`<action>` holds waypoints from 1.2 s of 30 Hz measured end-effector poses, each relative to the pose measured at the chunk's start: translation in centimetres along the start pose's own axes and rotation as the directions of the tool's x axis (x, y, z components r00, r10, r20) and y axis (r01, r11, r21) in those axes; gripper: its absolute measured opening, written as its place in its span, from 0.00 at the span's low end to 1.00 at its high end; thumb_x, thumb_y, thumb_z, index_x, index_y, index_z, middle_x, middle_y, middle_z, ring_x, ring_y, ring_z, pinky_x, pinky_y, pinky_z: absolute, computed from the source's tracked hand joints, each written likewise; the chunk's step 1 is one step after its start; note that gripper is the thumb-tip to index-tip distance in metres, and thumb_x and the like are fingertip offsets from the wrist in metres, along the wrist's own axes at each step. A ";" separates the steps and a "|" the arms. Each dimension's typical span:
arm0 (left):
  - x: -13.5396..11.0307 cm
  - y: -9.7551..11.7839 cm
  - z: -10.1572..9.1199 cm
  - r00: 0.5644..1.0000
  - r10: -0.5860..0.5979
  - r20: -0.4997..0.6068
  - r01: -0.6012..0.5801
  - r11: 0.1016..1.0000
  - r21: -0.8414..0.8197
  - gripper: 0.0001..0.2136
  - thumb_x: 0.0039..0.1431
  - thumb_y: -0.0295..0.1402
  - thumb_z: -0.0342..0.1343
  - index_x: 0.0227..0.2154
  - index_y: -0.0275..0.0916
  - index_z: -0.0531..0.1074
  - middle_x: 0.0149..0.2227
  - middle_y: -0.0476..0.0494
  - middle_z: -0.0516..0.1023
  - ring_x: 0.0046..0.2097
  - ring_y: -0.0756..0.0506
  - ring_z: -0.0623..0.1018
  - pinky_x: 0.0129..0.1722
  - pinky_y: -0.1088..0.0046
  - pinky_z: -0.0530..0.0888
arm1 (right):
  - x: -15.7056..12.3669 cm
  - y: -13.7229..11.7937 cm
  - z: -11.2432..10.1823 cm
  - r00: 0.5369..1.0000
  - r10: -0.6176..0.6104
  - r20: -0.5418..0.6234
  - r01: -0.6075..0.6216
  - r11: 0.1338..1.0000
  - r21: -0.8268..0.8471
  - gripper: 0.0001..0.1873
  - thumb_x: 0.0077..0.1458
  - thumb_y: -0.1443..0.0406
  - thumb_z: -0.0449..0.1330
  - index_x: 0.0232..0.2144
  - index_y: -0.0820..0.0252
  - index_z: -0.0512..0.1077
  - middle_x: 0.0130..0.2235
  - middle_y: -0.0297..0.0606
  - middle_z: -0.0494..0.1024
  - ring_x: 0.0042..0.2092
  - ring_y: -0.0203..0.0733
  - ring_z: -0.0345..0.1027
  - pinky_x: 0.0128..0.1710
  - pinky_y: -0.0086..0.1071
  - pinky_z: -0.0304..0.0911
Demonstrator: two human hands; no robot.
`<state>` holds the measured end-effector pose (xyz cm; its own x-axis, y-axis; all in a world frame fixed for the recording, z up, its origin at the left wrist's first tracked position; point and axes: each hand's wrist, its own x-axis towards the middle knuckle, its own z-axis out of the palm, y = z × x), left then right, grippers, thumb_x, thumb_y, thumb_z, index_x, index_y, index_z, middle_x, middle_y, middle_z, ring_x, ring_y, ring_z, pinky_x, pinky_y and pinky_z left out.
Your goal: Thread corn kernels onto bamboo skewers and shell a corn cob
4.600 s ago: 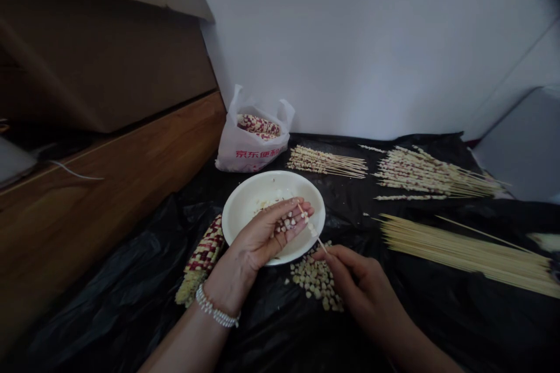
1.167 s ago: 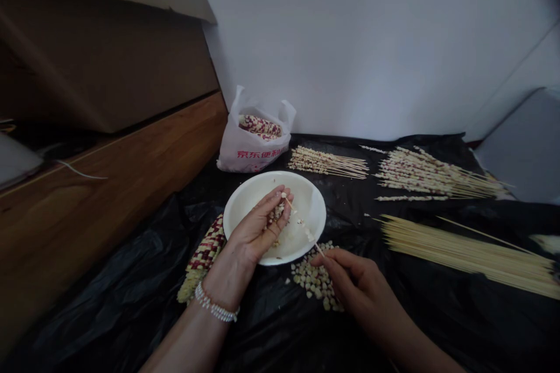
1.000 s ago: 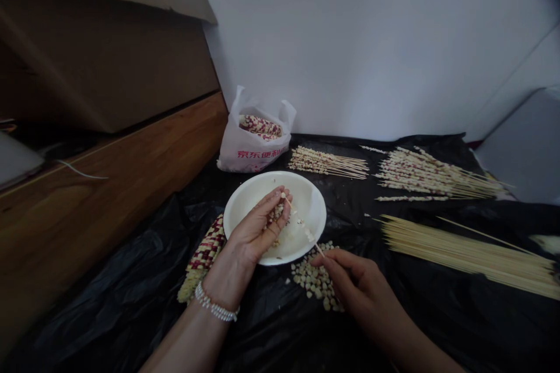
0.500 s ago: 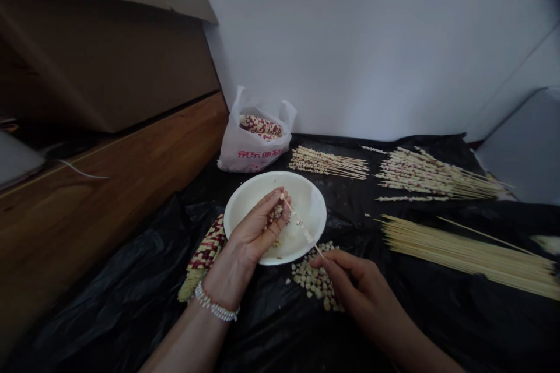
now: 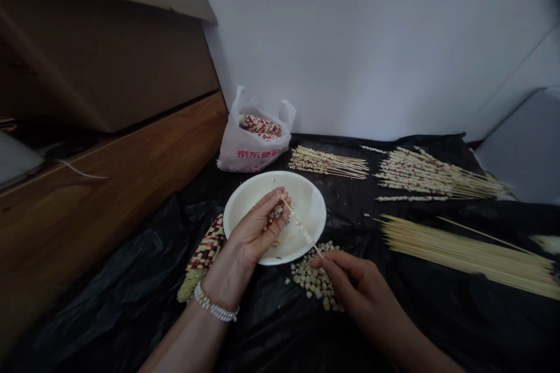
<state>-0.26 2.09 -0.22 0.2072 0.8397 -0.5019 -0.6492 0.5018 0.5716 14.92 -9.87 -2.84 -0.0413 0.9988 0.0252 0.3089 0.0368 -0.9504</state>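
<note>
My left hand [image 5: 256, 230] is cupped over the white bowl [image 5: 306, 201], its fingers curled round a small heap of corn kernels [image 5: 275, 215]. My right hand [image 5: 350, 282] pinches the lower end of a thin bamboo skewer [image 5: 301, 227]. The skewer slants up to the left, carries a few kernels and its tip reaches the kernels in my left hand. A pile of loose kernels [image 5: 312, 280] lies on the black sheet just in front of the bowl, beside my right hand.
A red and white corn cob [image 5: 203, 253] lies left of the bowl. A white plastic bag [image 5: 254, 148] with more cobs stands at the back. Loaded skewers [image 5: 328, 162] and another heap of loaded skewers [image 5: 431, 178] lie behind; bare skewers [image 5: 464, 250] lie to the right. Wooden furniture [image 5: 100, 186] borders the left.
My left hand has curled from a flat open palm into a cup round the kernels. The skewer tip has moved left and up to the fingertips. My right hand has hardly shifted.
</note>
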 end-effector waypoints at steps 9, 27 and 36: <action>0.0 -0.3 -0.3 1.000 -0.023 0.002 0.023 1.000 0.018 0.14 0.55 0.21 0.58 0.45 0.34 0.76 0.34 0.43 0.80 0.32 0.51 0.79 0.33 0.79 0.76 | 0.1 0.4 0.2 0.999 -0.033 -0.018 0.033 0.999 -0.029 0.17 0.62 0.60 0.50 0.35 0.60 0.78 0.27 0.36 0.77 0.30 0.42 0.68 0.30 0.32 0.59; -0.1 -0.8 -0.3 0.996 0.023 0.089 -0.032 0.995 0.096 0.10 0.53 0.23 0.61 0.40 0.35 0.78 0.33 0.45 0.80 0.32 0.53 0.78 0.34 0.83 0.75 | 0.0 0.9 0.6 0.999 0.000 -0.041 0.000 1.000 -0.002 0.17 0.63 0.58 0.50 0.36 0.62 0.76 0.22 0.30 0.65 0.23 0.37 0.56 0.22 0.30 0.50; -1.1 -1.2 0.5 0.995 -0.090 0.048 0.083 0.988 0.129 0.10 0.50 0.20 0.62 0.37 0.33 0.78 0.32 0.43 0.80 0.33 0.52 0.78 0.34 0.81 0.76 | 0.1 0.9 0.3 0.992 0.122 0.011 -0.122 0.978 0.171 0.19 0.62 0.54 0.51 0.38 0.62 0.74 0.19 0.24 0.53 0.20 0.34 0.45 0.18 0.28 0.41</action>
<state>0.66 0.66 -0.04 0.2997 0.7999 -0.5199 -0.5301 0.5927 0.6064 14.92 -9.74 -3.80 -0.0135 0.9955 -0.0942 0.1441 -0.0913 -0.9853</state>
